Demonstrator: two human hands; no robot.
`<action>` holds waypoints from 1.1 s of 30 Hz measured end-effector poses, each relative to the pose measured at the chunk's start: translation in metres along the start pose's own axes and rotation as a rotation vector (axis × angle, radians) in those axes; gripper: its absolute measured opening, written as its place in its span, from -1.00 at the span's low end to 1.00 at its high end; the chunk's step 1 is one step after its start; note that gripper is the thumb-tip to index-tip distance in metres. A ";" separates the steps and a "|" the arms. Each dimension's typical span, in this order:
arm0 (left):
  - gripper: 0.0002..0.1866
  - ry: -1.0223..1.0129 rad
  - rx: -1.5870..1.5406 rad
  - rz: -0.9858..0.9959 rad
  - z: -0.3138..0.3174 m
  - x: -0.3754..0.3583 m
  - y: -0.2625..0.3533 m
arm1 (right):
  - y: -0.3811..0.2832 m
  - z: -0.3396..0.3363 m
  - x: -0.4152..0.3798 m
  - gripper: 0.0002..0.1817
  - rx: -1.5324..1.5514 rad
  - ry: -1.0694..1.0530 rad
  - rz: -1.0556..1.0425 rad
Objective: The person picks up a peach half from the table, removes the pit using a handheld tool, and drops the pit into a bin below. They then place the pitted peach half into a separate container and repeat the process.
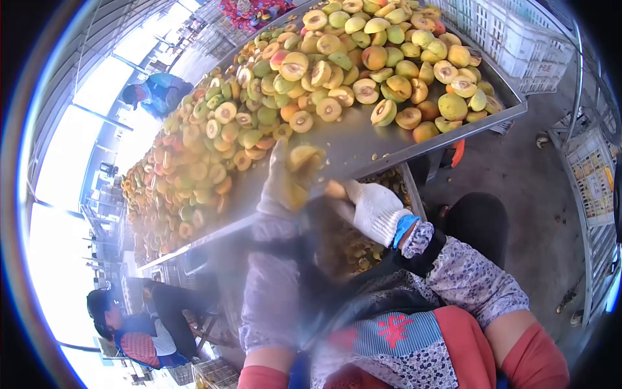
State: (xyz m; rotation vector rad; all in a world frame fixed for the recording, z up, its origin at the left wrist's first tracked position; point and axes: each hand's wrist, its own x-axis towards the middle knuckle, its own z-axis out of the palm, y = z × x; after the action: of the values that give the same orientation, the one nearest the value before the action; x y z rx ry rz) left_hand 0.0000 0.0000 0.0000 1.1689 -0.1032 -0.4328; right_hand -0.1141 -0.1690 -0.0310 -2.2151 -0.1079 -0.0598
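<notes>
My left hand (280, 185), in a pale stained glove, is closed around a yellow peach half (306, 159) over the near edge of the metal table (353, 139). A haze blurs that hand and the fruit. Just right of it, my right hand (377, 211) wears a white knitted glove with a blue band at the wrist. Its fingers are curled together, and an orange-brown tip shows at their left end; I cannot tell what they hold. Beyond both hands lies a large heap of halved peaches (329, 109), many with the stone showing.
Below the table edge sits a bin of fruit scraps (366, 253). White plastic crates (512, 45) stand at the back right, and another crate (593, 175) at the right. A seated person (142, 330) is at the lower left; another person (155, 94) is across the table.
</notes>
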 end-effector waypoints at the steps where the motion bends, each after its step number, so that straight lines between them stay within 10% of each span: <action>1: -0.32 0.040 -0.109 -0.135 0.014 -0.009 -0.004 | 0.003 0.001 0.002 -0.57 0.074 0.028 0.015; 15: -0.47 0.233 -0.225 0.130 0.029 -0.061 -0.018 | -0.031 0.018 0.000 -0.57 0.131 -0.085 0.047; 24: -0.54 0.377 -0.208 0.292 0.034 -0.059 -0.035 | -0.029 0.033 -0.004 -0.53 0.707 -0.309 0.114; 31: -0.54 0.292 -0.078 0.112 0.017 -0.063 -0.035 | -0.031 0.042 -0.007 -0.56 0.480 -0.341 0.223; 33: -0.54 0.315 0.257 0.472 0.006 -0.054 -0.050 | -0.021 0.051 -0.010 -0.56 0.610 -0.282 0.109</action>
State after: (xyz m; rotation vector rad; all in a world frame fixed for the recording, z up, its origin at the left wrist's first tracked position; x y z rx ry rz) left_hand -0.0650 -0.0006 -0.0350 1.4021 -0.1588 0.1878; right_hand -0.1256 -0.1165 -0.0462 -1.6041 -0.1387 0.3088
